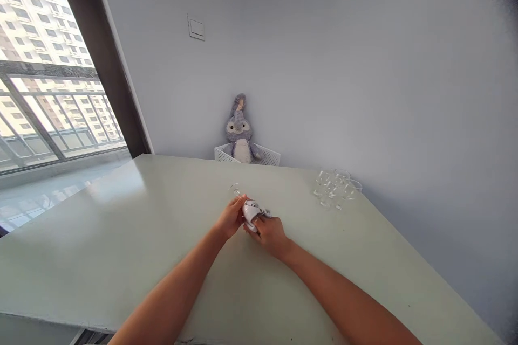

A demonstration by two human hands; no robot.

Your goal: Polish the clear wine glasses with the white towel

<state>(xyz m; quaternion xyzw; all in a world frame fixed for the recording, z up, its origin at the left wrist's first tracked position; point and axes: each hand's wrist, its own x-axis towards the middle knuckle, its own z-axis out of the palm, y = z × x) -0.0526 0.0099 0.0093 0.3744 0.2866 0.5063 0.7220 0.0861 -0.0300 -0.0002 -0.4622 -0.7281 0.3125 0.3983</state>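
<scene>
Near the middle of the pale table, both of my hands meet around a small glass wrapped in a whitish cloth. My left hand is closed on the glass from the left; a clear round base and stem stick out just beyond its fingertips. On the right, my right hand grips the cloth, its fingers bent into the bunched fabric at the near end. Most of the glass is hidden under the cloth and fingers.
Several clear glasses stand clustered at the table's back right, near the wall. Behind the far edge of the table, a grey plush rabbit sits in a white perforated basket. A window is at the left.
</scene>
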